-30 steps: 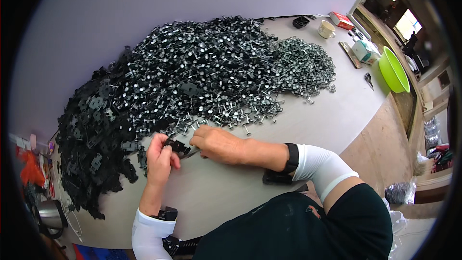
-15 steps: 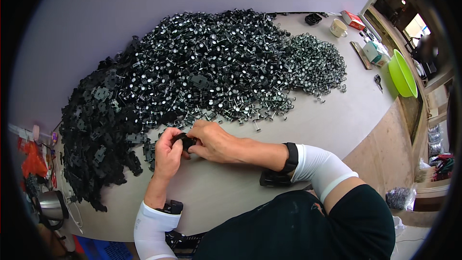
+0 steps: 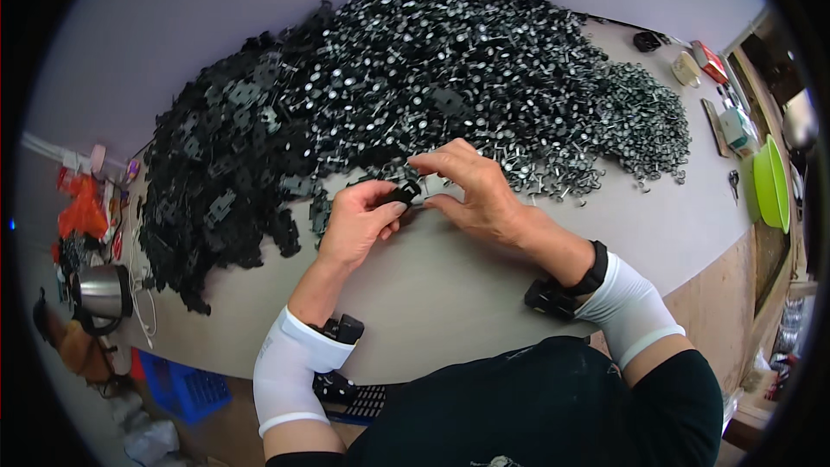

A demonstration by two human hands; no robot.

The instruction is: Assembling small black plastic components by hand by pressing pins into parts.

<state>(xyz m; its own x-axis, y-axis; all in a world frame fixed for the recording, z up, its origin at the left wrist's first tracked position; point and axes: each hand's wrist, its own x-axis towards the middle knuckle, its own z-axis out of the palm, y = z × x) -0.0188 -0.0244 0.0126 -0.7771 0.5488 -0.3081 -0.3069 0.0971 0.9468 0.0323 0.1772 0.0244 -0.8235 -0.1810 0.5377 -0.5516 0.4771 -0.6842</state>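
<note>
Pinching a small black plastic part (image 3: 409,191) in our left hand (image 3: 356,220), we hold it over the counter (image 3: 415,303), between the pin heap (image 3: 450,69) and the front edge. Our right hand (image 3: 482,195) is spread beside it. A loose pinch could let it drop.

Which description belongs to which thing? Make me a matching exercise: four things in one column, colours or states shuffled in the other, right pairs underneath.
Things
1. Left hand
2. Round plastic basin
3. Metal kettle
4. Plastic crate at lower left

Descriptions
A. Blue
B. Silver and black
C. Gripping a small black plastic part
D. Lime green

Right pairs: 1-C, 2-D, 3-B, 4-A
</note>
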